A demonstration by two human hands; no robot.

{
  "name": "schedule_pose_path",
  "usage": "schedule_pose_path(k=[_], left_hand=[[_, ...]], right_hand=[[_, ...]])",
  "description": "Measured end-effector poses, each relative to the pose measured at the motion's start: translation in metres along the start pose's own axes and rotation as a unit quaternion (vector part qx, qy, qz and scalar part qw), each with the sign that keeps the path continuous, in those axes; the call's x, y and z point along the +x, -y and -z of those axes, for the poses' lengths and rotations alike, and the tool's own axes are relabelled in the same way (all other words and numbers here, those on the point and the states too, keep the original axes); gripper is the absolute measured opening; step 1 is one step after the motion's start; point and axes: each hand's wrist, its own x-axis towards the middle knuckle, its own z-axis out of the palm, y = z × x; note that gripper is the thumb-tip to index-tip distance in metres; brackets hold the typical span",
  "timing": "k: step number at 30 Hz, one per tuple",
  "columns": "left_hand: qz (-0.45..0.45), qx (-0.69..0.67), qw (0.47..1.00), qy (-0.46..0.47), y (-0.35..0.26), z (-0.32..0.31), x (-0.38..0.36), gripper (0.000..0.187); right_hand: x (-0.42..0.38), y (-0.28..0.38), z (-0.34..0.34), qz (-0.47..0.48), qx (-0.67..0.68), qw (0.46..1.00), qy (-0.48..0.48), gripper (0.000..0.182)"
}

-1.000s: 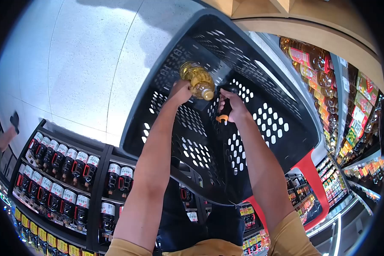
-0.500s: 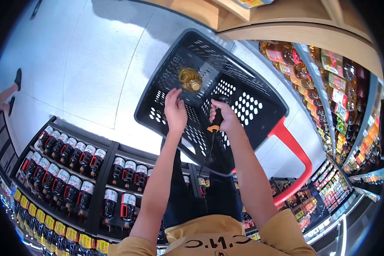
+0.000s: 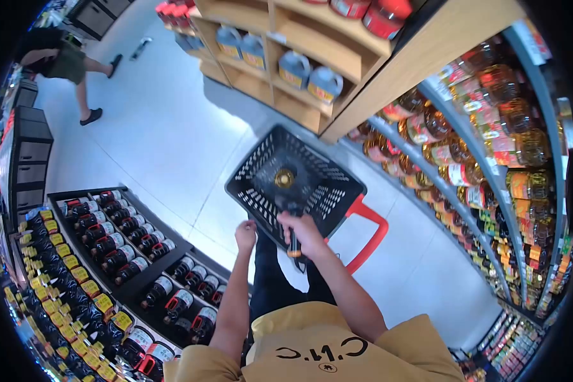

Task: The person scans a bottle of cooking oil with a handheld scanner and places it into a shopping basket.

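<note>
A black shopping basket [image 3: 344, 184] with perforated walls and a red handle [image 3: 377, 235] stands on the floor in front of me. At its bottom is a bottle of golden oil [image 3: 284, 178], seen from above. My right hand [image 3: 302, 234] is closed around a black handle with an orange band [image 3: 293, 253], over the near end of the basket. What that handle belongs to I cannot make out. My left hand [image 3: 246, 235] hangs just outside the basket's near left side, fingers curled in, with nothing visible in it.
Shelves of oil bottles [image 3: 458, 153] run along the right. A wooden shelf unit [image 3: 325, 44] with jugs stands ahead. Low racks of dark bottles [image 3: 118, 235] line the left. A person [image 3: 70, 70] is at the far left on the pale floor [image 3: 165, 134].
My left hand has drawn back from above the basket to its outer side. My right hand stays on the black handle. The view has shifted, showing more shelves and the other person.
</note>
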Motion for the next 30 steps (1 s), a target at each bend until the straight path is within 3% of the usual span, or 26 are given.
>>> schedule_pose_path(k=[4,5,6,8,11,14,15,21,30], left_hand=[[0.017,-0.006,0.999,0.032,-0.043,-0.008,-0.065,0.021],[-0.023,-0.012,0.999,0.026,-0.041,-0.015,-0.077,0.021],[0.006,-0.015,0.999,0.048,-0.067,-0.009,-0.102,0.021],[-0.028,-0.082,0.995,0.053,-0.019,-0.035,-0.106,0.024],[-0.002,-0.063,0.994,0.093,-0.006,-0.033,-0.132,0.019],[0.019,-0.076,0.990,0.117,0.019,-0.013,-0.138,0.019],[0.031,-0.140,0.980,0.138,0.024,-0.002,-0.141,0.020],[0.093,-0.163,0.978,0.093,0.031,0.054,-0.168,0.014],[-0.011,-0.235,0.969,0.076,-0.036,0.025,-0.240,0.019]], right_hand=[[-0.075,-0.013,0.005,0.021,-0.120,0.991,0.053,0.013],[-0.092,-0.016,0.008,0.039,-0.129,0.988,0.075,0.013],[-0.107,-0.021,0.014,0.049,-0.137,0.986,0.087,0.014],[-0.139,-0.027,0.023,0.057,-0.181,0.979,0.070,0.016],[-0.172,-0.050,0.050,0.109,-0.174,0.978,0.046,0.019],[-0.207,-0.063,0.067,0.132,-0.175,0.976,0.015,0.019],[-0.218,-0.069,0.074,0.130,-0.166,0.977,-0.001,0.020],[-0.250,-0.098,0.119,0.166,-0.140,0.975,-0.037,0.017],[-0.288,-0.108,0.187,0.185,-0.131,0.972,-0.058,0.023]])
